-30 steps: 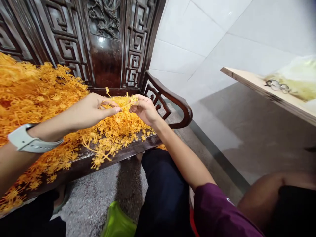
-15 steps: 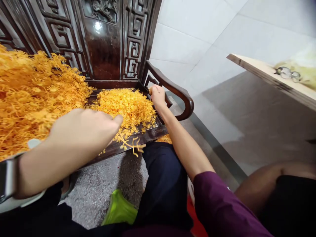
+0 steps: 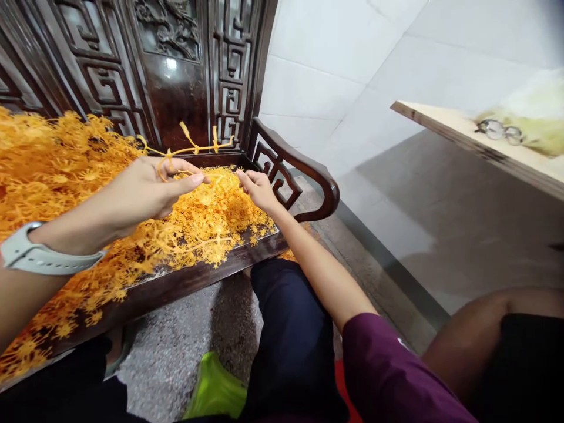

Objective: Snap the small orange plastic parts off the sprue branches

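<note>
A white tiled wall (image 3: 317, 64) rises behind and to the right of the armrest (image 3: 329, 191), the curved end of a dark carved wooden settee (image 3: 176, 100), whose latticed back stands to the armrest's left. Speckled floor (image 3: 163, 358) shows below and left of the armrest. On the seat, farthest left of the armrest, spreads a large heap of orange artificial flower sprigs (image 3: 66, 158); a smaller heap of orange flower heads (image 3: 215, 205) lies nearer it. Well right of the armrest, a wooden board (image 3: 440, 116) carries eyeglasses. Beneath the board, right of and lower than the armrest, is another person's bare knee (image 3: 476, 323).

The left hand (image 3: 152, 185), left of the armrest, pinches a thin orange stem (image 3: 197, 150) between thumb and fingers, above the smaller heap. The right hand (image 3: 259, 189), just left of the armrest, has thumb and forefinger close together; whether they grip anything, I cannot tell. A pale-strapped watch (image 3: 39, 255) sits on the left wrist, far left of the armrest. Smallest are the eyeglasses (image 3: 500, 130).
</note>
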The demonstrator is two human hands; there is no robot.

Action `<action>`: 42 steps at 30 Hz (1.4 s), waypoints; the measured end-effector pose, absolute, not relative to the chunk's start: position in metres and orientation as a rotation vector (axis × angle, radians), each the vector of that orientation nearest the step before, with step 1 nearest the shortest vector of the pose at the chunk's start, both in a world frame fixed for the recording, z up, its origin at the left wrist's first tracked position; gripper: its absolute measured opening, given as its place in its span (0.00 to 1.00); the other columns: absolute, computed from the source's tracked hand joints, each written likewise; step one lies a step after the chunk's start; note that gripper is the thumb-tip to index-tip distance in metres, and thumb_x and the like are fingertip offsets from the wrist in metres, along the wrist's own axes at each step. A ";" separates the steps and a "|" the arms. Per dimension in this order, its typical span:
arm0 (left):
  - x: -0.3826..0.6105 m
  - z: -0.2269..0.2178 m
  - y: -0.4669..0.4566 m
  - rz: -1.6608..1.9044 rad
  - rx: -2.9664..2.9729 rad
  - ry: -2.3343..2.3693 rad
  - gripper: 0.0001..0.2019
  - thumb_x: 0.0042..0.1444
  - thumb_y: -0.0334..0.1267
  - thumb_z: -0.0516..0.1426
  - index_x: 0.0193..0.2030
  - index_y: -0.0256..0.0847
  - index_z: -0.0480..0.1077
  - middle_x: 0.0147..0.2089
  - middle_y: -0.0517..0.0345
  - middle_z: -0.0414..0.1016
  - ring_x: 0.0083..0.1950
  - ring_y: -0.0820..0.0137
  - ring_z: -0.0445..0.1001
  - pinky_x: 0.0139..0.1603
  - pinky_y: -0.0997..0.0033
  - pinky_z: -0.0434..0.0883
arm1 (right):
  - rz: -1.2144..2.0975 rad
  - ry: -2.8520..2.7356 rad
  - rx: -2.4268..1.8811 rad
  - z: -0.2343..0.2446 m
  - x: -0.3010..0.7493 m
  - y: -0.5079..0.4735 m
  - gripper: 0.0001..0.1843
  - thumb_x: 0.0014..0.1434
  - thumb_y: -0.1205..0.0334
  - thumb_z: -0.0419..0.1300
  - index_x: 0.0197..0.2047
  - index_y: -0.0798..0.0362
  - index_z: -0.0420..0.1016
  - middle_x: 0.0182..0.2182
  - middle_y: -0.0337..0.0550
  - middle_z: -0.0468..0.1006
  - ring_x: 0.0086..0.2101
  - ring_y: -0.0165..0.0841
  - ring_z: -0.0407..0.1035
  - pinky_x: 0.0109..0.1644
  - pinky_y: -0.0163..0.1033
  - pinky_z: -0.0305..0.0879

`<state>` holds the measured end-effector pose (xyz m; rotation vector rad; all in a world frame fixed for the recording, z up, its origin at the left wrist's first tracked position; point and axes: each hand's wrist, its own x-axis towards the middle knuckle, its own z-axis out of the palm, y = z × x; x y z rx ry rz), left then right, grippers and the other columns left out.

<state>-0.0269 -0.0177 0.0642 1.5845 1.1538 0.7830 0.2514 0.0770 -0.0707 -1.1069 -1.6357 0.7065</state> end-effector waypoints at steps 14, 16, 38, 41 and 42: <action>-0.026 0.070 -0.010 0.846 1.183 0.978 0.05 0.67 0.39 0.64 0.43 0.42 0.75 0.25 0.69 0.46 0.22 0.79 0.39 0.18 0.78 0.42 | 0.515 -1.724 -1.149 -0.064 0.239 0.087 0.11 0.66 0.57 0.65 0.50 0.50 0.80 0.52 0.50 0.78 0.45 0.37 0.71 0.51 0.44 0.72; -0.024 0.068 -0.007 0.887 1.170 0.965 0.05 0.68 0.41 0.64 0.44 0.43 0.75 0.25 0.69 0.46 0.22 0.78 0.39 0.19 0.77 0.42 | 0.530 -1.779 -1.197 -0.060 0.234 0.089 0.22 0.65 0.55 0.66 0.60 0.51 0.77 0.65 0.57 0.72 0.60 0.45 0.70 0.63 0.51 0.70; -0.011 0.056 -0.015 0.990 1.158 0.939 0.11 0.67 0.36 0.64 0.36 0.42 0.65 0.22 0.70 0.49 0.20 0.80 0.44 0.19 0.79 0.47 | 1.419 -1.524 -0.606 -0.026 0.189 0.041 0.22 0.56 0.42 0.76 0.38 0.50 0.78 0.33 0.37 0.80 0.34 0.28 0.73 0.43 0.36 0.71; -0.012 0.058 -0.020 1.023 1.248 0.928 0.14 0.70 0.37 0.62 0.33 0.40 0.63 0.22 0.69 0.50 0.21 0.80 0.46 0.20 0.80 0.49 | 1.391 -1.524 -0.710 -0.038 0.194 0.048 0.25 0.54 0.38 0.76 0.36 0.51 0.76 0.31 0.37 0.79 0.32 0.28 0.72 0.42 0.36 0.71; -0.014 0.059 -0.021 1.029 1.277 0.933 0.14 0.70 0.37 0.62 0.33 0.40 0.64 0.23 0.68 0.51 0.21 0.80 0.46 0.20 0.80 0.50 | 1.380 -1.508 -0.751 -0.041 0.196 0.050 0.26 0.54 0.37 0.76 0.36 0.51 0.75 0.31 0.37 0.79 0.32 0.28 0.72 0.41 0.36 0.71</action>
